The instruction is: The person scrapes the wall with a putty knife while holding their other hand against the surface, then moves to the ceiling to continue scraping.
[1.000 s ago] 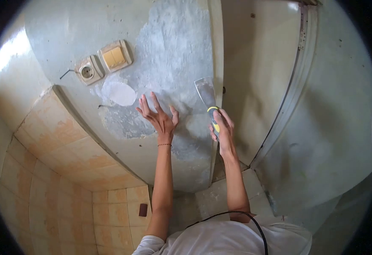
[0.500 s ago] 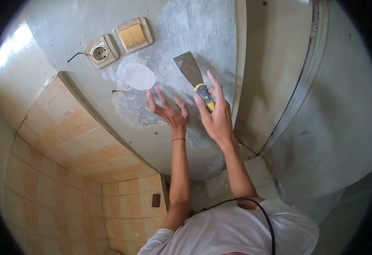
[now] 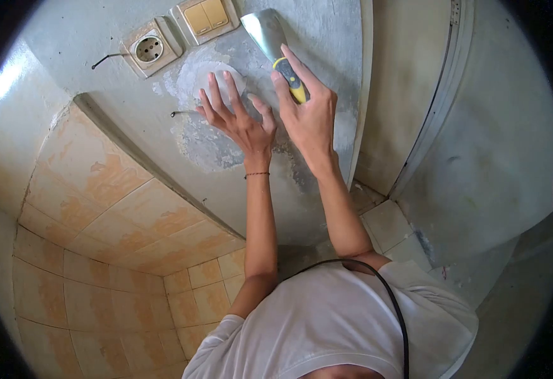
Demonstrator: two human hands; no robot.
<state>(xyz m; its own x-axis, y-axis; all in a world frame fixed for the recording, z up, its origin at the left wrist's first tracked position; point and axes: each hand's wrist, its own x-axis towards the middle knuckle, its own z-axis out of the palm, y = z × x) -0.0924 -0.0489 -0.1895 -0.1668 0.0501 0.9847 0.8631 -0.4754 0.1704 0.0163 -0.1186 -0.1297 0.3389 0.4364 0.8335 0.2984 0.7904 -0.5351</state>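
Observation:
My right hand (image 3: pixel 308 107) grips a putty knife (image 3: pixel 266 33) by its grey and yellow handle, index finger stretched along it. The broad metal blade points up and left, in front of the grey wall. My left hand (image 3: pixel 242 123) is spread with fingers apart, its fingertips over a round white patch (image 3: pixel 212 68) on the wall. Whether the fingers press on the patch is hard to tell. Rough, scraped plaster (image 3: pixel 210 148) lies around and below that patch.
Above the patch sit a wall socket (image 3: pixel 149 49) and a double light switch (image 3: pixel 206 17). A nail (image 3: pixel 182 114) and a dark hook (image 3: pixel 107 59) stick out. Orange-patterned tiles (image 3: pixel 109 170) cover the lower left; a door frame (image 3: pixel 437 107) stands right. A black cable (image 3: pixel 390 303) crosses my shirt.
Both hands have risen in the view, the putty knife with the right one. My left hand has moved from below the white patch to over it, and the view has shifted a little.

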